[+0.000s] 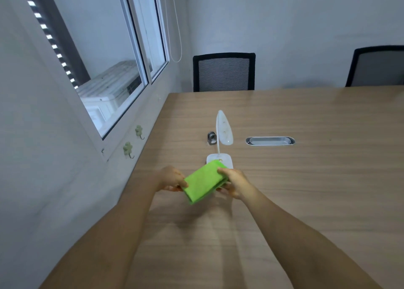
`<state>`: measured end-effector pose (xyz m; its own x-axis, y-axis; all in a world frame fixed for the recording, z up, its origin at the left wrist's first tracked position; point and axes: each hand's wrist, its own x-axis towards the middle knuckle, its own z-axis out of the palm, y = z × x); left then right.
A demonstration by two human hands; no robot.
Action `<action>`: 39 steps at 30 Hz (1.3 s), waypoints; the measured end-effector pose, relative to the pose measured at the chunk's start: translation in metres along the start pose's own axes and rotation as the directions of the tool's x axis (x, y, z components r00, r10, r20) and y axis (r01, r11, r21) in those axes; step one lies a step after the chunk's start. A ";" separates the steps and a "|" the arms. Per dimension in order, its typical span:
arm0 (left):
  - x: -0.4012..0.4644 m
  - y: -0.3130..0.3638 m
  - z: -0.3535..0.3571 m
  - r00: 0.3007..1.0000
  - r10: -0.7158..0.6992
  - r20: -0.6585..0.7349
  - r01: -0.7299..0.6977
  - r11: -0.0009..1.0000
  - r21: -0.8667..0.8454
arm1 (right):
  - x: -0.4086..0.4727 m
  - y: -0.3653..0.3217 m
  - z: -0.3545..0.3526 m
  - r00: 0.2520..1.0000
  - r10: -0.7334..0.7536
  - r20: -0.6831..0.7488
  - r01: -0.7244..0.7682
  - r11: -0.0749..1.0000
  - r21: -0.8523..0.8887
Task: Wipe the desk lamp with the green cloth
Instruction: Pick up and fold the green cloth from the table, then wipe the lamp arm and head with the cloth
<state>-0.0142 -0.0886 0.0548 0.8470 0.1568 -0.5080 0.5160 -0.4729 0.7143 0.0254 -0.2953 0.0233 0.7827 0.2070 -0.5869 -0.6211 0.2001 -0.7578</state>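
A folded green cloth [204, 181] is held above the wooden desk [306, 179] between both hands. My left hand [171, 178] grips its left end and my right hand [235, 182] grips its right end. Just behind the cloth stands a small white desk lamp [223, 128] with a thin bent neck and a leaf-shaped head pointing away. Its flat white base [226, 158] is partly hidden by the cloth's far corner.
A small grey metal object [211, 138] sits left of the lamp. A grey oval cable slot [270, 141] is set into the desk on the right. Two black mesh chairs [224, 72] stand at the far edge. A window and wall with green hooks [127, 148] run along the left.
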 end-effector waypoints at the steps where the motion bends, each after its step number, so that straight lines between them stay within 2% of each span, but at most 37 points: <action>1: 0.000 0.001 0.002 1.000 -0.013 0.008 0.013 0.997 -0.069 | -0.004 -0.002 -0.001 1.000 0.015 0.028 -0.017 0.996 0.086; 4: -0.001 0.005 0.007 0.998 -0.038 0.043 0.047 0.974 -0.223 | -0.009 -0.004 -0.003 0.992 0.026 0.126 -0.059 0.961 0.270; 6: -0.002 0.008 0.010 0.997 -0.032 0.077 0.053 0.953 -0.297 | -0.011 -0.003 -0.003 0.983 0.039 0.179 -0.089 0.957 0.277; 11: -0.004 0.009 0.018 0.994 0.006 0.108 0.042 0.899 -0.435 | -0.017 0.002 0.004 0.964 0.144 0.225 -0.168 0.982 0.090; 14: -0.005 0.007 0.019 0.994 0.006 0.113 0.044 0.898 -0.438 | -0.019 0.002 0.008 0.974 0.146 0.173 -0.141 0.989 -0.043; 17: -0.009 0.012 0.018 0.993 -0.008 0.120 0.048 0.941 -0.335 | -0.024 -0.004 0.006 0.998 0.055 0.041 -0.052 0.997 -0.064; 19: -0.013 0.023 0.013 0.998 0.002 0.063 0.015 0.963 -0.269 | -0.026 -0.014 -0.004 0.996 -0.051 -0.074 0.045 0.996 -0.075; 22: -0.018 0.052 0.000 0.997 0.063 -0.036 -0.070 0.958 -0.278 | -0.030 -0.038 -0.031 0.948 -0.240 -0.211 0.191 0.955 -0.228; 24: -0.018 0.076 -0.009 0.988 0.124 -0.092 -0.148 0.932 -0.330 | -0.042 -0.060 -0.043 0.916 -0.350 -0.195 0.281 0.908 -0.312; 27: -0.022 0.115 -0.015 0.951 0.253 -0.176 -0.301 0.884 -0.358 | -0.066 -0.098 -0.050 0.850 -0.511 -0.125 0.402 0.784 -0.473; 31: -0.021 0.150 -0.015 0.902 0.385 -0.193 -0.427 0.858 -0.284 | -0.096 -0.138 -0.043 0.720 -0.690 0.071 0.523 0.474 -0.708; 36: -0.006 0.167 -0.011 0.890 0.447 -0.089 -0.456 0.869 -0.191 | -0.099 -0.157 -0.026 0.536 -0.801 0.268 0.596 0.133 -0.792; 39: 0.006 0.169 -0.010 0.893 0.442 -0.080 -0.449 0.883 -0.136 | -0.094 -0.154 -0.016 0.489 -0.797 0.354 0.583 -0.003 -0.812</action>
<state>0.0791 -0.1592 0.1773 0.9950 0.0008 -0.0996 0.0928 -0.3703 0.9243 0.0484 -0.3613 0.1909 0.8637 0.2808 0.4184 0.4907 -0.6578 -0.5715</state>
